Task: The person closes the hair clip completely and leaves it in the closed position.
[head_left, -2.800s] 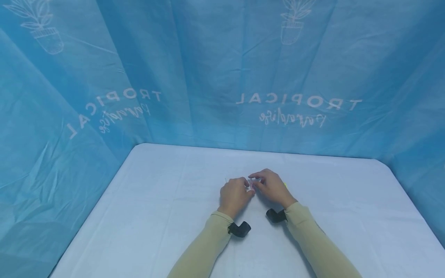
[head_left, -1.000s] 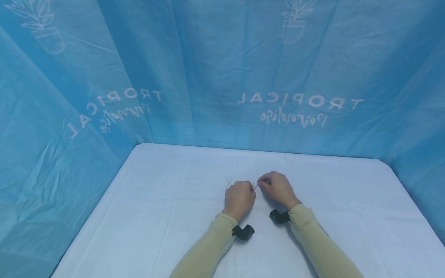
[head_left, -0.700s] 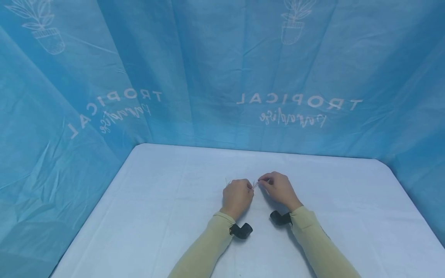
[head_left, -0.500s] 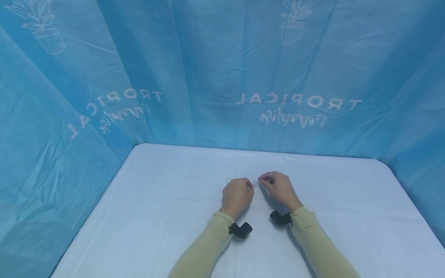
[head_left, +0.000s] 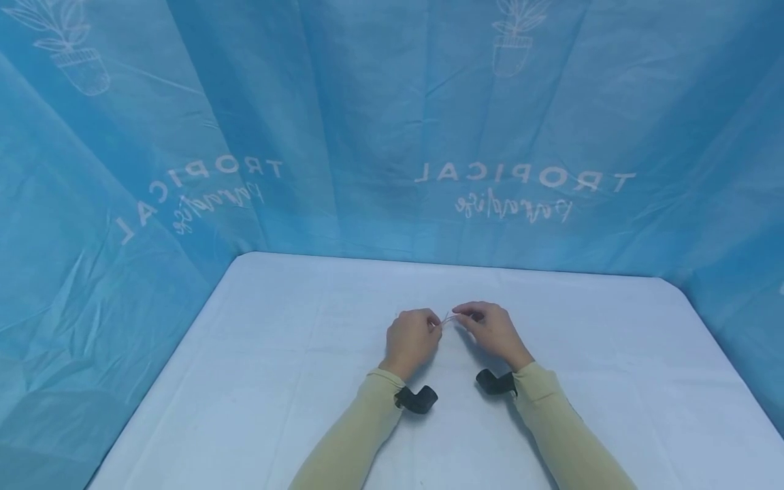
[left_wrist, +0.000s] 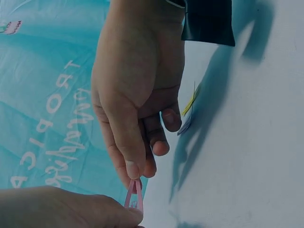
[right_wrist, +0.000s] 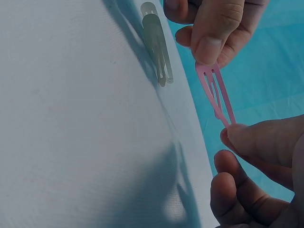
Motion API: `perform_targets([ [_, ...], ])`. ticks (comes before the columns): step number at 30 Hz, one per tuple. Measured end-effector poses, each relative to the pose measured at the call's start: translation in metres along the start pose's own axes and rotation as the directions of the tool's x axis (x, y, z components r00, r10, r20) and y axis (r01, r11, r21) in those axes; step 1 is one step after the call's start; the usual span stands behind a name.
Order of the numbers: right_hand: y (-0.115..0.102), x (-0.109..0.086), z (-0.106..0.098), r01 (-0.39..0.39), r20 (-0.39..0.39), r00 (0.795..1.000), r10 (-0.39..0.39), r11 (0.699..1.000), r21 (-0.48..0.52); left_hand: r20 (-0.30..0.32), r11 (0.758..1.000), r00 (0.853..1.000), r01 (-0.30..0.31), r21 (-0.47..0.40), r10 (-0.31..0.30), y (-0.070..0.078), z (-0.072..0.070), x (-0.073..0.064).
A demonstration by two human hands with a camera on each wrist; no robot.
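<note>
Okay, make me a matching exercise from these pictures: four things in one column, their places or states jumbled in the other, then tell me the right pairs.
Column one:
1. left hand
2. grey-green hair clips
3. right hand
4. cloth backdrop

Column two:
A. pinches the narrow tip of the pink snap hair clip
B. blue, hanging behind the tabletop
C. pinches the wide end of the pink snap hair clip
D. lying overlapped on the tabletop

Right pairs: 1-C, 2-D, 3-A, 4-B.
</note>
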State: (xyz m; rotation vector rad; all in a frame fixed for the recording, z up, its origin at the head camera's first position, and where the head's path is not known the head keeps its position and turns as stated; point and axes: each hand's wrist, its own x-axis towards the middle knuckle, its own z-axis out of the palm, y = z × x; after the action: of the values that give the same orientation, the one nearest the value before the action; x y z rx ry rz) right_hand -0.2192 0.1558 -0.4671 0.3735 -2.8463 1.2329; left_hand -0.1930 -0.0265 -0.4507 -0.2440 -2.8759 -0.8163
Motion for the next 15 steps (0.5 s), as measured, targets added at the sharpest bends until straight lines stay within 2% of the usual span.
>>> perform_targets([
  [8,0.0,-0.0001,0.0,0.038,0.011,0.999,-0.038,0.999,0.009,0.016,1.0,1.0,-0.021,-0.003,0.021,-0.0027,-0.0017,0.0019],
  [15,0.0015,-0.0007,0.0016,0.063,0.037,0.997,-0.064,0.997,0.035,0.038,1.0,0.999,-0.013,-0.007,0.013,-0.0025,-0.0045,0.0017],
])
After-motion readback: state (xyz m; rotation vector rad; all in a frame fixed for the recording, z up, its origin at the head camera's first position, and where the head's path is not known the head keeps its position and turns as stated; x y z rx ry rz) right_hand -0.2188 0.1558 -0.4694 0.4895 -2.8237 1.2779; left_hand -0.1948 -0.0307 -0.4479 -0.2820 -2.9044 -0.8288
